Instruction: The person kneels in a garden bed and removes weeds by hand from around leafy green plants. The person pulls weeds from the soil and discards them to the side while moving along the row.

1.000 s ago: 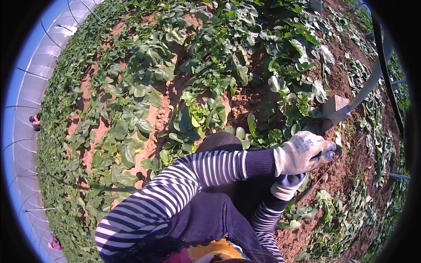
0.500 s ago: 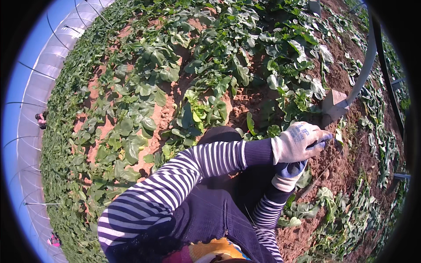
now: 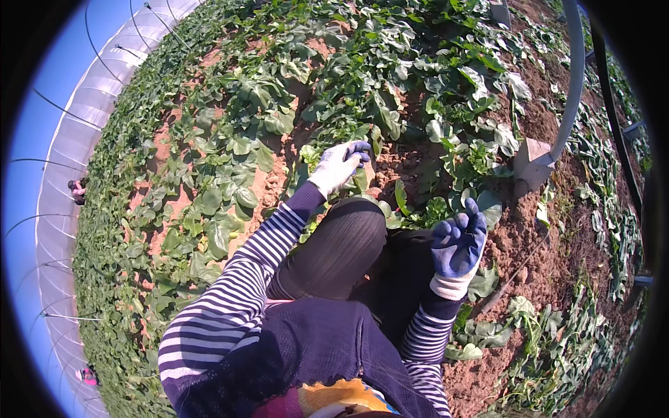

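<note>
My left hand [image 3: 339, 167], in a white glove with blue fingers, is above the leafy green plants [image 3: 309, 155] just beyond my knee. Its fingers are bent together beside the leaves; what they hold, if anything, is hidden. To the right my right hand [image 3: 458, 244], in a matching glove, is turned palm up. Its blue-coated fingers are apart and slightly curled, with nothing in the palm. Broad leaves [image 3: 490, 209] lie close beside its fingertips.
A grey curved pole [image 3: 573, 90] rises from a concrete block [image 3: 534, 164] at the right. Reddish soil [image 3: 519, 258] and a thin stick [image 3: 503, 291] lie beside my right hand. A plastic-covered tunnel [image 3: 59, 160] and two distant pink-clad figures are at the far left.
My hands were together at the right, the left over the right. The left has moved left to the plants; the right has turned palm up with its fingers apart.
</note>
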Tool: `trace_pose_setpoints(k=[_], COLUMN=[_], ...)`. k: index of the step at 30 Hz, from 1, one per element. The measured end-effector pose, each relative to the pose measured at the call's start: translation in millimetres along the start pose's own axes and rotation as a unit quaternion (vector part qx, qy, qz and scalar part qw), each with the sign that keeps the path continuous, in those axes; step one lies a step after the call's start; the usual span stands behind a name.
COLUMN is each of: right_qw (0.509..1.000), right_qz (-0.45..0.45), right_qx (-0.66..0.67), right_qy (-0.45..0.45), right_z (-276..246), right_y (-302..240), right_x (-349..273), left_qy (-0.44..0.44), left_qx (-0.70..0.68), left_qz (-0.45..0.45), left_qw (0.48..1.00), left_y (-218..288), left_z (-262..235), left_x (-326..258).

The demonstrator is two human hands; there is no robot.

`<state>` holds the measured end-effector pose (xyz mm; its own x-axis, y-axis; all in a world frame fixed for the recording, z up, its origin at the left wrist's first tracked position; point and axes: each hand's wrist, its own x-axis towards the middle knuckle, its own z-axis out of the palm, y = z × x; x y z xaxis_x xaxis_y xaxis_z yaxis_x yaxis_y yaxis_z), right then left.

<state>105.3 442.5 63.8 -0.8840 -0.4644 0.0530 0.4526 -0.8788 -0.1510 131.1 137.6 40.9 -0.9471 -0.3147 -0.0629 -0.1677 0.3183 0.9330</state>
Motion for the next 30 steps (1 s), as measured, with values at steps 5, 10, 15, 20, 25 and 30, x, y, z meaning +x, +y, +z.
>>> trace_pose_setpoints(k=[5,10,15,20,25,30], right_qw=[0.998,0.999,0.998,0.994,0.993,0.991], right_qz=[-0.021,-0.012,0.011,0.026,0.027,0.026], right_qx=[-0.042,-0.043,-0.029,-0.009,0.014,0.021], right_qy=[-0.029,0.027,0.059,0.106,0.118,0.132], right_z=[-4.4,2.0,10.7,16.2,19.6,17.6], right_y=[0.8,1.8,6.6,6.7,5.6,4.4], right_x=[-2.8,1.0,4.5,7.7,13.9,16.8], left_qy=[0.035,-0.112,-0.176,-0.156,-0.131,-0.118], left_qx=[0.147,0.303,0.391,0.257,0.311,0.374], left_qz=[-0.120,-0.107,-0.070,-0.034,0.073,0.070], left_qw=[0.981,0.940,0.901,0.953,0.938,0.917], left_y=[-77.1,-78.2,-102.3,-88.6,-81.3,-107.3], left_z=[-5.1,8.7,23.5,31.0,30.0,32.4], left_x=[-30.4,-24.9,-5.7,12.7,53.8,112.7])
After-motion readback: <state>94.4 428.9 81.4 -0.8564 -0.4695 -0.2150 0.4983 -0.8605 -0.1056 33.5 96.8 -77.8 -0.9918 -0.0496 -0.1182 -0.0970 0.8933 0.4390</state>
